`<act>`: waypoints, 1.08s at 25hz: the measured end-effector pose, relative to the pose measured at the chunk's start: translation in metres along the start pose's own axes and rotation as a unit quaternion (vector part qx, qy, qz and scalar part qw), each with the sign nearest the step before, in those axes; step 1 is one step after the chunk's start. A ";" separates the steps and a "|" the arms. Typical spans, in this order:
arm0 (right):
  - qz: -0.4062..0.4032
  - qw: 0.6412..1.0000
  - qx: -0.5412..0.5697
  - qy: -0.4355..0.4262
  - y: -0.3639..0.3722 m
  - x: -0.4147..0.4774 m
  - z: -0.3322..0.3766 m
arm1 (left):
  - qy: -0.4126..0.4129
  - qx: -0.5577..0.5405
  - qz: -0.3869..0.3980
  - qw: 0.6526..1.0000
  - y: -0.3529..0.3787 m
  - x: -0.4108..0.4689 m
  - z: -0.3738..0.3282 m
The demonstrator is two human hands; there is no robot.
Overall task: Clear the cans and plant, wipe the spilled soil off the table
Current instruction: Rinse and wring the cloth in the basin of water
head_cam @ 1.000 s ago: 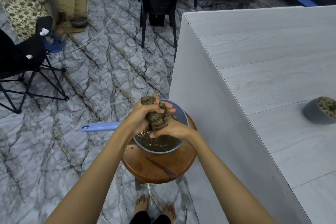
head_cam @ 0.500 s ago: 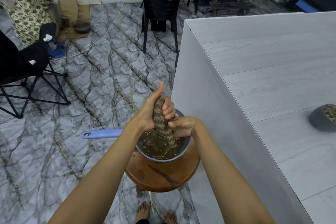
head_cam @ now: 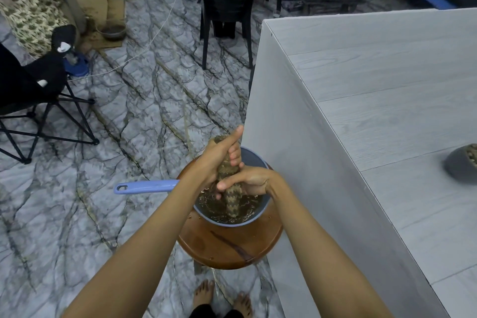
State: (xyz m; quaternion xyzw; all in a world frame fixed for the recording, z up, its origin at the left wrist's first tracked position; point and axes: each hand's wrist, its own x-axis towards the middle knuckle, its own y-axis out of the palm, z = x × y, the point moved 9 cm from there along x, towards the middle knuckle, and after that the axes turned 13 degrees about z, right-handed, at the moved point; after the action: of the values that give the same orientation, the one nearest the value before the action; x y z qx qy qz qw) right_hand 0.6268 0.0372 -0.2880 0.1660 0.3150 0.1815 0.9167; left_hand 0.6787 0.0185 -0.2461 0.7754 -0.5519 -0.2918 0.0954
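Note:
A wet, soil-stained cloth is twisted into a rope and hangs down into a blue basin of muddy water. My left hand grips the cloth's upper part, thumb pointing up. Just below it, my right hand grips the middle of the cloth. The basin has a long blue handle pointing left and sits on a round wooden stool. On the grey table, at the right edge of view, a grey pot of soil lies tipped on its side.
The table's tall white side panel stands right beside the stool. A black plastic chair stands at the table's far corner. A folding chair is at the left. A white cord crosses the marble floor. My bare feet are below the stool.
The cloth went from a bunched wad to a long twisted rope held upright over the basin. My left hand rose above the right, and my right hand moved down onto the cloth's middle.

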 end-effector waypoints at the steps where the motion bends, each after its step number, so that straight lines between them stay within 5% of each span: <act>1: -0.031 0.999 -0.004 -0.007 -0.003 0.001 0.000 | 0.006 0.018 -0.033 0.999 -0.006 0.001 0.001; 7: -0.248 0.959 -0.120 -0.064 -0.015 -0.006 0.008 | 0.047 0.084 -0.164 0.982 -0.028 -0.003 0.008; 11: -0.387 0.901 -0.195 0.013 -0.021 -0.010 -0.004 | 0.029 0.084 -0.254 0.963 -0.041 -0.007 0.018; 21: -0.499 0.832 -0.237 0.054 -0.011 -0.020 -0.004 | -0.035 0.136 -0.419 0.897 -0.062 -0.024 0.021; 24: -0.425 0.883 -0.195 0.037 -0.012 -0.018 0.000 | -0.046 0.066 -0.360 0.930 -0.056 -0.019 0.023; 27: -0.268 0.963 -0.023 -0.019 -0.010 -0.017 -0.001 | -0.061 -0.016 -0.155 0.986 -0.031 -0.010 0.016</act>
State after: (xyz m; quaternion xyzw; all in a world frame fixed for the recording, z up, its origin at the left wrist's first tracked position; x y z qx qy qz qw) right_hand 0.6161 0.0212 -0.2841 0.0576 0.3261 -0.0673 0.9412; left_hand 0.6928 0.0419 -0.2701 0.8304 -0.4254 -0.3588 0.0271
